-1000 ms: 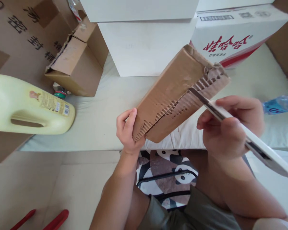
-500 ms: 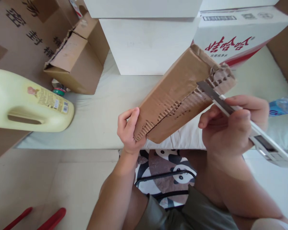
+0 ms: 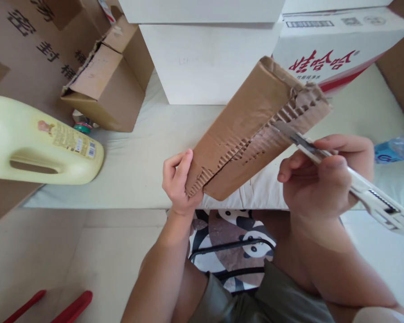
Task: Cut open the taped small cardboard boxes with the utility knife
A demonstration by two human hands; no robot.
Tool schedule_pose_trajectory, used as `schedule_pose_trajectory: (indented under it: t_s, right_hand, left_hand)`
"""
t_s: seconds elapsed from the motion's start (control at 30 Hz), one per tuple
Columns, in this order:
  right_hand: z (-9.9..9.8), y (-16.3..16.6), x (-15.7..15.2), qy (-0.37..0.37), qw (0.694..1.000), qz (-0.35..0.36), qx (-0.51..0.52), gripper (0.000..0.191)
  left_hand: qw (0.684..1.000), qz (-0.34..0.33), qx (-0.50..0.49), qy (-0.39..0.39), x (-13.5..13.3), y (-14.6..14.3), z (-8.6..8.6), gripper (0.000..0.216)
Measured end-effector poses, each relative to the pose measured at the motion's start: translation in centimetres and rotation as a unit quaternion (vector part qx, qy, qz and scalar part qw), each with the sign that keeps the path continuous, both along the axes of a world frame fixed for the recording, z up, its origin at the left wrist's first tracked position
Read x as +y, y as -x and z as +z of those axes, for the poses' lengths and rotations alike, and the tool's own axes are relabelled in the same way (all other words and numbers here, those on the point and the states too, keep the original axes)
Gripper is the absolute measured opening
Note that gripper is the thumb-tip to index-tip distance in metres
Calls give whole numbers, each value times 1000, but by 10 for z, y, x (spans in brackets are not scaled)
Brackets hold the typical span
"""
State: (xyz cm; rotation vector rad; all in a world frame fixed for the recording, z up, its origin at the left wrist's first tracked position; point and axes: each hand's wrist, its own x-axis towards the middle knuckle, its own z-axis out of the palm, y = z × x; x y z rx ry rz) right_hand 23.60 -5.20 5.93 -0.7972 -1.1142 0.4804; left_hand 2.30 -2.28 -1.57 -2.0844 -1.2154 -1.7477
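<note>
My left hand [image 3: 177, 181] grips the near lower corner of a brown cardboard box [image 3: 245, 121], which is tilted up toward the right. The box's long edge is torn, with the corrugated layer showing. My right hand [image 3: 323, 177] is closed round a white utility knife [image 3: 353, 184]. Its metal blade [image 3: 284, 130] rests against the torn edge near the box's far end.
A pale yellow jug [image 3: 37, 143] lies on its side at the left on the pale cloth surface [image 3: 138, 166]. Brown cartons [image 3: 101, 85] stand behind it, white boxes [image 3: 208, 58] at the back, a clear water bottle [image 3: 395, 146] at right. Red handles [image 3: 67, 305] lie on the floor.
The knife blade slid outward along the torn edge toward the box's far end, then drew back slightly. The box tipped a little higher. My left hand kept its grip.
</note>
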Motion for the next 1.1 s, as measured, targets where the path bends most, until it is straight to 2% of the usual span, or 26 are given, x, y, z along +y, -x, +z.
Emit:
schedule_pose_trajectory:
  t_s: [0.3,0.5,0.67,0.8,1.1]
  right_hand:
    - [5,3,-2,-6,1000,7,19,18]
    - [6,4,-3,-7,1000,-4,11,15]
    - [9,6,-2,15,1000,-26,-3,21]
    - [10,8,-1,17,999,-44,-8,24]
    - [9,6,-2,-2,999,-36,4,18]
  left_hand:
    - [1000,-26,-6,-3,-1,0,1,55]
    - [1000,-14,-6,-5,0,0,1,54]
    - [1000,-1,21,-2,0,3,2,52]
    - [1000,-19,22,-2,-1,5,2,54]
    - [1000,5,28,4,2,6,-1,55]
